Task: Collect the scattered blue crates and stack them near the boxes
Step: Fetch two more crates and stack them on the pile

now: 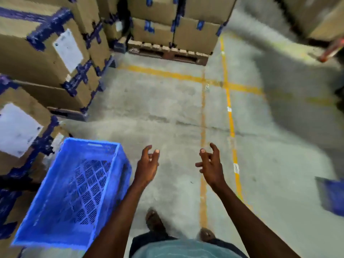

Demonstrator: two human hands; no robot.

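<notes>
A bright blue plastic crate with a perforated bottom stands at the lower left, empty, right beside stacked cardboard boxes taped in dark blue. My left hand hovers just right of the crate's near corner, fingers apart, holding nothing. My right hand is held out over the floor, fingers loosely curled and apart, also empty. A blurred corner of another blue crate shows at the right edge.
More taped boxes sit on a wooden pallet straight ahead. Yellow and orange lines cross the grey concrete floor. Further boxes and an orange object are at the upper right. My feet show below.
</notes>
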